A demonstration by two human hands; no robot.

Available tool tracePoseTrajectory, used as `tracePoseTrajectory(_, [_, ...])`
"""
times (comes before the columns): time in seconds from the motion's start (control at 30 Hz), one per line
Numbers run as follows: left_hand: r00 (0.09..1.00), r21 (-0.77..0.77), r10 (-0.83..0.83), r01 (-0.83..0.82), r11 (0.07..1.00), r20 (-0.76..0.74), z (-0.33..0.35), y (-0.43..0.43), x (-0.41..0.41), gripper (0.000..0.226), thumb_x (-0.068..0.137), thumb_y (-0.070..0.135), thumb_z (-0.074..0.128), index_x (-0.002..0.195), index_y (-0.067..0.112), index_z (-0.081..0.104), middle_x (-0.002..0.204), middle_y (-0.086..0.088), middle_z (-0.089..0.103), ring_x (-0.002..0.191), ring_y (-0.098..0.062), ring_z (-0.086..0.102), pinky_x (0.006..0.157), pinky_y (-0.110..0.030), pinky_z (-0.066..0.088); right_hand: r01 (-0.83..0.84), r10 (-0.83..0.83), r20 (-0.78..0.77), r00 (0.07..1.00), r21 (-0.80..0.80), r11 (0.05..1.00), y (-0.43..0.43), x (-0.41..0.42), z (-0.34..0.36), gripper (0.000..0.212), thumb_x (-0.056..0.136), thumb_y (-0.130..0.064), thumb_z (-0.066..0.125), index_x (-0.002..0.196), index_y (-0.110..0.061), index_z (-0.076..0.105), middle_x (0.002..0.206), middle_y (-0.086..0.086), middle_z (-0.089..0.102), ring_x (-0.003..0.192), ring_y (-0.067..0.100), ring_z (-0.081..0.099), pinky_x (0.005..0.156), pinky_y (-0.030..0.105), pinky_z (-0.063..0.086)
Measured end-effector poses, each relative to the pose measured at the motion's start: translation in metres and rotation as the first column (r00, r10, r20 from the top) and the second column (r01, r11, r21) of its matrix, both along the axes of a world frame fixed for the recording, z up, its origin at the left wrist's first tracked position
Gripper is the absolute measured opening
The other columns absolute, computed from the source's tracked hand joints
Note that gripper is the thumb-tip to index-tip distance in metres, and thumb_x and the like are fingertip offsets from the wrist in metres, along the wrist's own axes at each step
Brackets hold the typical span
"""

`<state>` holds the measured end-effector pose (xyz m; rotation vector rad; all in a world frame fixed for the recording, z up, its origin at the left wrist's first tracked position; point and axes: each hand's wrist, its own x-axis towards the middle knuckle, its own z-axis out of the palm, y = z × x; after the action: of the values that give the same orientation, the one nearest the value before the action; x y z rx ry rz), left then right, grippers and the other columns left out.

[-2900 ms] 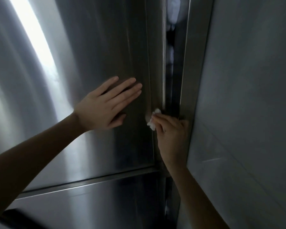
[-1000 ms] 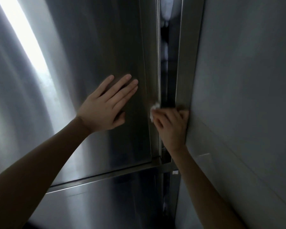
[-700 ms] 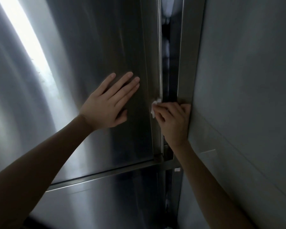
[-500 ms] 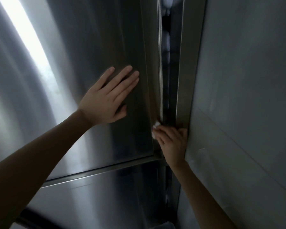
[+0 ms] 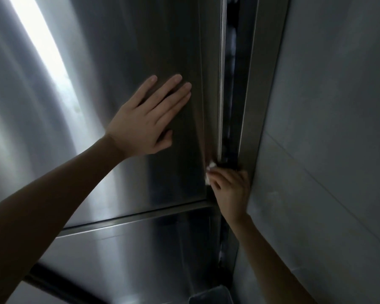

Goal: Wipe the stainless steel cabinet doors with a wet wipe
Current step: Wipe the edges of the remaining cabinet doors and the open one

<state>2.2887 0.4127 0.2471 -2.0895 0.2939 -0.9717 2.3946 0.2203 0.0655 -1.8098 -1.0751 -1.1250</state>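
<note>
Dim and soft, with one bright glare streak [image 5: 42, 44] down the cabinet door [image 5: 127, 36] at left; edges seem bowed.

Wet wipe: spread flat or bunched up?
Bunched up. Only a small crumpled white bit of the wet wipe shows past the right hand, which grips it at the cabinet door edge.

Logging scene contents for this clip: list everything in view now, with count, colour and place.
upper cabinet door: 1, steel grey, left and centre
lower steel panel: 1, steel grey, below it
gap: 1, dark, right of the upper door
wall: 1, grey, right
container: 1, dark, bottom edge, partly shown
wet wipe: 1, white, at that door's edge
left hand: 1, flat on the upper cabinet door
right hand: 1, holding the wet wipe by the gap
</note>
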Motion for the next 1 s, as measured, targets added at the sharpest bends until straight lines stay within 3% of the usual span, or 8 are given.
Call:
tracePoseTrajectory(0.17, [1.000,-0.007,-0.014,0.014,1.000,-0.008,0.001,-0.003,-0.001,0.067,0.092,0.034,0.042,0.149,0.001,0.031,0.155,-0.017,0.032,0.146,-0.031,0.024,0.119,-0.049,0.016,0.004,-0.021,0.100,0.995,0.165,0.986,0.018,0.021,0.108,0.017,0.087,-0.025,0.068,0.103,-0.021,0.069,0.107,-0.007,0.068,0.094,0.006,0.059,0.079,0.024,0.030])
tracePoseTrajectory(0.37, [1.000,-0.022,-0.003,0.002,1.000,-0.029,0.004,-0.006,-0.004,0.071,0.087,0.035,0.044,0.148,0.002,0.032,0.155,-0.015,0.031,0.146,-0.029,0.023,0.120,-0.045,0.012,0.095,-0.105,0.209,0.972,0.056,0.994,0.006,0.014,0.111,0.016,0.076,-0.016,0.077,0.092,-0.015,0.075,0.100,0.001,0.071,0.084,0.020,0.067,0.074,0.028,0.031])
tracePoseTrajectory(0.5, [0.998,-0.042,0.004,-0.007,0.999,-0.067,0.003,-0.006,-0.004,0.071,0.087,0.037,0.044,0.148,0.003,0.031,0.155,-0.014,0.031,0.146,-0.029,0.022,0.120,-0.045,0.013,0.074,-0.111,0.287,0.952,0.136,0.988,0.012,0.022,0.194,0.012,0.081,-0.015,0.069,0.091,-0.014,0.076,0.097,0.001,0.072,0.083,0.021,0.067,0.076,0.031,0.032])
tracePoseTrajectory(0.63, [0.998,-0.036,-0.011,0.009,0.999,-0.061,0.001,-0.002,-0.002,0.071,0.089,0.036,0.041,0.151,0.004,0.026,0.158,-0.013,0.026,0.148,-0.027,0.018,0.122,-0.045,0.010,0.015,-0.099,0.375,0.922,0.220,0.975,0.022,0.030,0.288,0.013,0.081,-0.014,0.068,0.092,-0.009,0.073,0.094,0.006,0.072,0.086,0.026,0.067,0.082,0.039,0.047])
tracePoseTrajectory(0.7, [0.998,-0.036,-0.027,0.025,0.999,-0.057,0.000,0.000,-0.001,0.071,0.091,0.037,0.039,0.151,0.003,0.026,0.159,-0.013,0.021,0.149,-0.027,0.015,0.122,-0.044,0.007,-0.009,-0.093,0.395,0.914,0.251,0.968,0.024,0.033,0.310,0.010,0.081,-0.014,0.069,0.087,-0.007,0.073,0.090,0.006,0.072,0.085,0.025,0.067,0.083,0.034,0.046])
tracePoseTrajectory(0.8, [0.998,-0.021,-0.025,0.024,0.999,-0.063,-0.002,0.001,-0.001,0.073,0.090,0.039,0.040,0.151,0.002,0.026,0.160,-0.012,0.016,0.149,-0.027,0.013,0.122,-0.044,0.004,-0.011,-0.067,0.349,0.935,0.219,0.976,0.024,0.030,0.280,0.010,0.081,-0.013,0.066,0.084,-0.007,0.073,0.091,0.005,0.072,0.086,0.025,0.065,0.081,0.042,0.048])
tracePoseTrajectory(0.93, [0.997,-0.024,-0.030,0.028,0.999,-0.076,0.001,-0.002,-0.003,0.074,0.089,0.039,0.043,0.150,0.000,0.028,0.160,-0.013,0.015,0.149,-0.027,0.013,0.122,-0.044,0.003,0.051,-0.070,0.178,0.982,0.106,0.993,0.011,0.012,0.164,0.004,0.078,-0.010,0.073,0.080,-0.012,0.074,0.090,-0.002,0.072,0.081,0.015,0.059,0.074,0.032,0.034])
tracePoseTrajectory(1.0, [0.996,-0.029,-0.023,0.021,0.999,-0.089,0.002,-0.004,-0.005,0.074,0.088,0.038,0.041,0.149,-0.001,0.029,0.158,-0.013,0.019,0.148,-0.027,0.015,0.122,-0.044,0.003,0.070,-0.072,0.087,0.994,0.025,0.997,0.004,-0.001,0.114,0.011,0.070,-0.006,0.081,0.078,-0.012,0.075,0.085,-0.002,0.072,0.074,0.017,0.062,0.069,0.031,0.033])
